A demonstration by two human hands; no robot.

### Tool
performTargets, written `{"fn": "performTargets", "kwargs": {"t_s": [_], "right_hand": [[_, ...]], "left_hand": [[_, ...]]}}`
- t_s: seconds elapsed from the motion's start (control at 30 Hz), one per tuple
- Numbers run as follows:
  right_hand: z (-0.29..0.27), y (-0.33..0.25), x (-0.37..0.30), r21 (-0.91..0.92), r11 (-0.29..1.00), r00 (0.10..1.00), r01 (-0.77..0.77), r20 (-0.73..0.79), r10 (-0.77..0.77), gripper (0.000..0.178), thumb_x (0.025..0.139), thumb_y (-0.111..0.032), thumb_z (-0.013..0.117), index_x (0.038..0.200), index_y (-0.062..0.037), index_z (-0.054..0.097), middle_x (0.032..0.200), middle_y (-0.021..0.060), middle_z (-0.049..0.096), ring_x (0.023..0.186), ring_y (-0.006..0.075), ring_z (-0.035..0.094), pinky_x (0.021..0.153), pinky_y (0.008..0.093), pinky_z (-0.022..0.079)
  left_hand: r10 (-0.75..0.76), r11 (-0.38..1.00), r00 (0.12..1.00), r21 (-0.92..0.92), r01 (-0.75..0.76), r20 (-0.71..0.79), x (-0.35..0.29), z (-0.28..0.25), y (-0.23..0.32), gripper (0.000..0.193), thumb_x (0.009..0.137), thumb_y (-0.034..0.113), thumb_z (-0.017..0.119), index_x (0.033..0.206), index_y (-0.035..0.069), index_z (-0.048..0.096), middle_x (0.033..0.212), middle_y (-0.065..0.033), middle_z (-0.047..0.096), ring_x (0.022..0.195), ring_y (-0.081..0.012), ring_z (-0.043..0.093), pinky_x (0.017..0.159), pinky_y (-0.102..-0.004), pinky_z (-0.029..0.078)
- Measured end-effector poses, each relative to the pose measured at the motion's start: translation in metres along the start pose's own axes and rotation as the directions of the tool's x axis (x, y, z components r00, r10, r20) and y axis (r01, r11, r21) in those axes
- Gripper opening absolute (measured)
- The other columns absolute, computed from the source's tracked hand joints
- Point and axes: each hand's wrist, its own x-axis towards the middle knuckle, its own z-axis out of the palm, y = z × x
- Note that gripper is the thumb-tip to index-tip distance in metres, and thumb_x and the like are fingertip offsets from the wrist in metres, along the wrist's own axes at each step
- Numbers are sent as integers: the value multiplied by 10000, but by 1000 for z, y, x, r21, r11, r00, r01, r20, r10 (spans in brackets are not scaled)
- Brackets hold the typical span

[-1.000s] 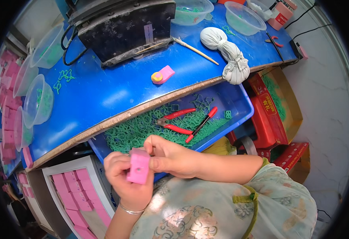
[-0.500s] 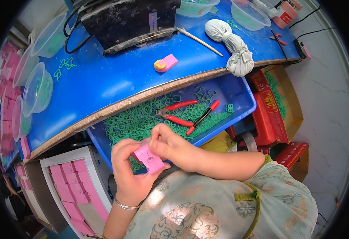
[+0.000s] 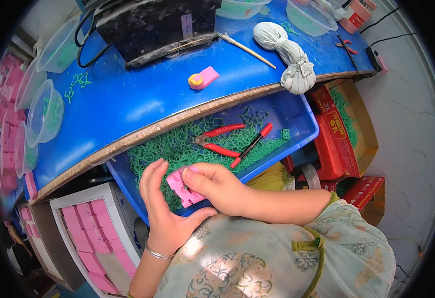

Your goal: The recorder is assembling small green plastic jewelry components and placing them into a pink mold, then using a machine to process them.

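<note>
Inside the grip of the right hand [image 3: 218, 187], in the head view, sits a notched pink block [image 3: 175, 185], the thumb laid across it. Just left of that grip, the left hand [image 3: 163, 217] stands wide, fingers raised close beside the block and thumb well out from it; whether the fingertips touch the block I cannot tell.

Beyond the grip lies the blue tub [image 3: 297, 148], with many small green pieces [image 3: 150, 154] in it. Red-handled cutters [image 3: 226, 130] rest on these, and a red and black pen [image 3: 251, 145] lies beside them, both farther out than the grip. Past the tub, on the blue table [image 3: 128, 109], is a small pink and yellow piece [image 3: 205, 78]. Left of the grip and nearer the body, more pink blocks [image 3: 90, 218] sit within a white frame.

The step in hand looks like turning or checking the block. A two-handed hold would call for the left thumb and fingers to close round it, with the right grip kept steady.
</note>
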Motion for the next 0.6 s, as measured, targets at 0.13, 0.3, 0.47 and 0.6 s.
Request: {"fn": "performTargets", "kwargs": {"t_s": [0.13, 0.3, 0.47, 0.6], "right_hand": [[-1, -4, -3, -10, 999, 999, 52, -2, -52, 362, 950, -334, 425, 921, -4, 571, 810, -17, 549, 755, 44, 462, 679, 218, 408], [4, -11, -9, 26, 998, 998, 63, 15, -64, 375, 963, -334, 385, 958, -1, 558, 901, 7, 566, 822, 59, 485, 766, 230, 412], [5, -8, -8, 16, 1000, 998, -7, 63, 6, 302, 944, -290, 447, 977, 2, 520, 930, 30, 553, 866, 68, 489, 739, 239, 432], [-8, 27, -5, -108, 993, 994, -42, 100, 53, 367, 807, -181, 655, 1010, -8, 403, 967, 83, 480, 826, 113, 535, 631, 254, 461]], "left_hand": [[-57, 985, 994, -160, 71, 91, -1, 5, -10, 1001, 551, 458, 805, 1283, -5, 302, 1265, -187, 372, 1170, -326, 395, 984, -413, 314], [-236, 746, 968, -624, 234, 81, -4, 13, -7, 910, 620, 499, 758, 1252, 7, 326, 1260, -162, 393, 1151, -306, 429, 976, -400, 337], [-390, 248, 917, -949, 194, 86, 15, 0, -4, 736, 709, 594, 633, 1129, 21, 438, 1151, -139, 485, 1083, -293, 490, 962, -418, 364], [-397, -96, 915, -995, 41, 76, 27, -18, -3, 655, 784, 664, 459, 921, 25, 503, 814, -91, 526, 672, -182, 488, 640, -312, 411]]}}
